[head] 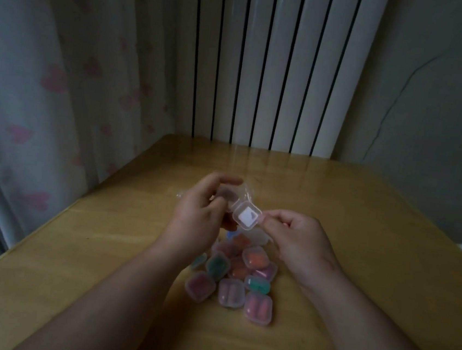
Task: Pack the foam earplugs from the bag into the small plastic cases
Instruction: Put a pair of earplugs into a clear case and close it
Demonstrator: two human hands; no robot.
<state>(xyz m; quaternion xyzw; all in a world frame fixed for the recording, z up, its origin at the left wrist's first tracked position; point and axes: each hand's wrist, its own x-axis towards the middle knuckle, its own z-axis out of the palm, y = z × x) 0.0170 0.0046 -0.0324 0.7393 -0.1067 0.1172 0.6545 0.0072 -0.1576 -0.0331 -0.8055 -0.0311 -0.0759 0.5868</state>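
Fingers point(268, 222) of the right hand point(294, 235) pinch one edge of a small clear case point(247, 216), the left hand point(200, 208) curled round its far side, above the table point(370, 275); roughly a dozen filled cases point(230, 291) lie piled nearer, so packing looks well advanced.

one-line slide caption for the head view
Left hand and right hand hold a small clear plastic case above filled cases on a wooden table.

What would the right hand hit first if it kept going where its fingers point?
The right hand pinches the open clear case, so that comes first; just beyond, probably the left hand gripping it.
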